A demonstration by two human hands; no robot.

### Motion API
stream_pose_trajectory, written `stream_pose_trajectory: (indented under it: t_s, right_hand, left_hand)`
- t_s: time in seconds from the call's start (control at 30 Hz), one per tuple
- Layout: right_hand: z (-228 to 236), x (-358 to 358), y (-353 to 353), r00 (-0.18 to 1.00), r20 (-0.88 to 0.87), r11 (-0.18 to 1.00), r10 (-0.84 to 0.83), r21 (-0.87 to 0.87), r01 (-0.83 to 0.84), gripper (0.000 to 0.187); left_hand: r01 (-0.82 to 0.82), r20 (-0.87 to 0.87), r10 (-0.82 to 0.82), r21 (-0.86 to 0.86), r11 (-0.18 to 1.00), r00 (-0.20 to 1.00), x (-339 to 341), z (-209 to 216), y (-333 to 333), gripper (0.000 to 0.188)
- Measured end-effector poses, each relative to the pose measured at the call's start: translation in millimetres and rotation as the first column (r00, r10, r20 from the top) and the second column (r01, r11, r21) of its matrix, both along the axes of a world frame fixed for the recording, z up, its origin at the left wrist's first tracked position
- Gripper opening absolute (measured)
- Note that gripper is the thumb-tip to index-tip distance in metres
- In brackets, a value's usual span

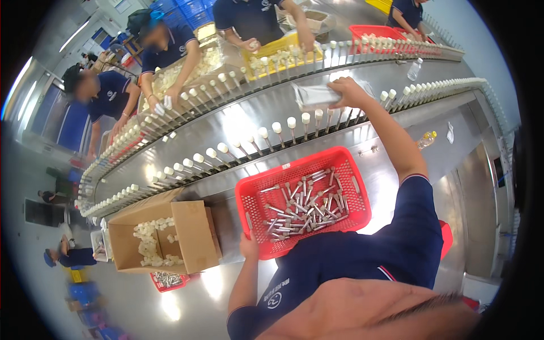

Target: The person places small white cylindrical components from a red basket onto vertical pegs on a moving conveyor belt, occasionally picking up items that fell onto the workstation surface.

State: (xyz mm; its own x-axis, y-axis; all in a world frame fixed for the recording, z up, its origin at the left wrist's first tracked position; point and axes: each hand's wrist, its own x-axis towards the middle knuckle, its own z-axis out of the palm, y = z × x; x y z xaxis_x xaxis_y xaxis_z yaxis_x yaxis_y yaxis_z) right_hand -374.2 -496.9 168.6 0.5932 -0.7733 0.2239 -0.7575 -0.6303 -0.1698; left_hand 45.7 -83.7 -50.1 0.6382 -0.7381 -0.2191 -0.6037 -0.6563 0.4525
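Red basket [311,163] of metal-stemmed pieces [306,209], lower middle of the frame, left hand [248,246] at its rim.
Stiff-looking, probably weighty when loaded; opposite rims offer the surest hold. I cannot tell how the left fingers grip. The right hand [347,92] reaches to upper middle, arm outstretched, fingers clasping a soft-looking white bundle [313,97].

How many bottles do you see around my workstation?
2: a clear bottle on the metal surface, right of your right hand; a yellow-capped bottle, right of the red basket. More may be hidden.
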Motion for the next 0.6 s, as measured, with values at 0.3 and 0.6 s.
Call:
stream_pose_trajectory:
  t_s: [0.3,0.6]
  right_hand:
    - [-35,50,-6,0.990,-0.020,0.990,0.142,-0.011,-0.142,0.070]
    - [-37,14,-19,0.982,0.096,0.987,0.162,0.006,-0.164,0.074]
  left_hand:
    - [0.020,-0.005,-0.021,-0.110,0.994,1.000,1,-2,-1,0.039]
    - [-0.023,-0.021,0.021,-0.103,0.994,1.000,-2,10,6,0.036]
